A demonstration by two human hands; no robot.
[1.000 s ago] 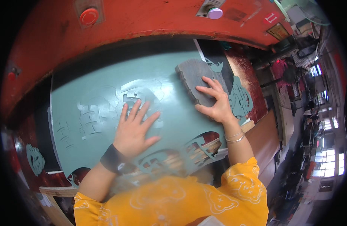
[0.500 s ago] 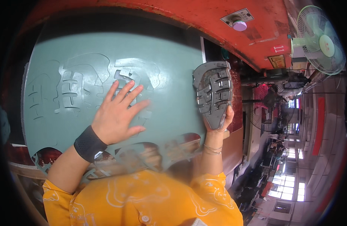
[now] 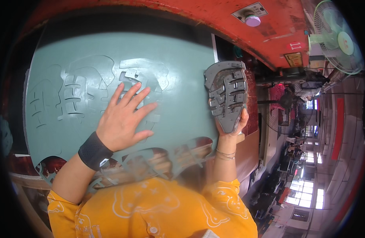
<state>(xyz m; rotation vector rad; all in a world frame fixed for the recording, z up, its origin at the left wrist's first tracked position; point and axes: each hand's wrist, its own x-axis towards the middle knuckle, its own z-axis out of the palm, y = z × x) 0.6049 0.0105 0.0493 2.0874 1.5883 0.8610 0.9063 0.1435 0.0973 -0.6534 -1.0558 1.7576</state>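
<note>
Resting in right grip: grey die

1. Sheet lies on table, in front of person.
2. Left hand on sheet, left of its centre, partly over the rightmost cut shapes.
3. More cut shapes in a row to its left.
4. Right hand at near end of die; in view, die overlaps sheet's right edge.
5. Cut-out strip along sheet's near side, between sheet and shirt.
6. Machine behind sheet; knob on its front, beyond die.
7. Fan far right, beside machine.
8. Wristband on left wrist, bangles on right.
</note>
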